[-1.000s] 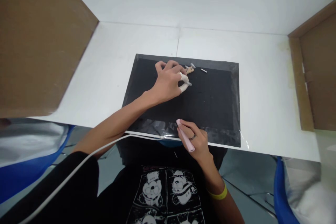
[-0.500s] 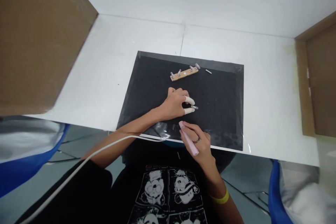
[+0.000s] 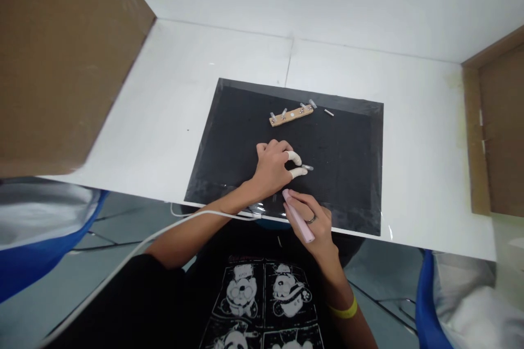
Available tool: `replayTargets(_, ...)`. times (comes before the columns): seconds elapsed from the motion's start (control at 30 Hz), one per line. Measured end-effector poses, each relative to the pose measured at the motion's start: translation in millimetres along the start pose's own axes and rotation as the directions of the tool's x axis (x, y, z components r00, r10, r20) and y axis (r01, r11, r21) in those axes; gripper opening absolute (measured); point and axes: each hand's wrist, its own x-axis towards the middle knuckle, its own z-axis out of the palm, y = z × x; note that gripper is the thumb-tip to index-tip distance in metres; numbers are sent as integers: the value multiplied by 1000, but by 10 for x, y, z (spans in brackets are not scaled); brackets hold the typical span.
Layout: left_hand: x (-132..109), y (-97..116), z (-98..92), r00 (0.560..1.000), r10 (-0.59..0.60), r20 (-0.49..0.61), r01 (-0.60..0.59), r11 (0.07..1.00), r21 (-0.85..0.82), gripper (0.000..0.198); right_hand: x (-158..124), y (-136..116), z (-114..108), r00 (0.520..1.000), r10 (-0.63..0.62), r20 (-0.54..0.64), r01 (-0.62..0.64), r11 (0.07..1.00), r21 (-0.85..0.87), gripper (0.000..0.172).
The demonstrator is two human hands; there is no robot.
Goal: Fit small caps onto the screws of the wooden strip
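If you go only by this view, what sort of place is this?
Probably an indoor tabletop workstation, though the wider building can't be told: a white table stands here with brown panels at both sides and a black mat between them.

Dressed in black, with white finger covers [image 3: 293,157] and a yellow band [image 3: 344,310].
The top [image 3: 268,316] is black, with a loose black sleeve [image 3: 161,278] on the left arm, and its front carries a white print [image 3: 285,292]: cartoon animals boxed into panels, two in the upper row and more below, cut off from my view. A line of small reddish lettering above them is too blurred to read. On the left hand [image 3: 273,168] the covers sheathe thumb and forefinger; the right hand [image 3: 318,222] wears a slim ring [image 3: 311,218], and the plain band loops that forearm.
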Motion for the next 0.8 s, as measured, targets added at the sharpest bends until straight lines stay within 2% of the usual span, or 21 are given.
replayTargets(0.23,-13,41,43,1000,11,3,-11,1000,17,12,-25,17,-10,1000,4,-8,-4,1000,21,36)
replayTargets(0.5,-21,-1,120,996,65,-54,-62,997,44,16,-74,29,9,992,-9,-127,4,999,-44,41)
replayTargets(0.6,-20,-1,135,996,66,-58,-63,997,53,18,-91,29,12,993,9,-114,-12,1000,-21,45)
replayTargets(0.8,-27,43,104,997,59,-54,-56,997,56,12,-111,33,33,994,64,-90,-61,997,39,42)
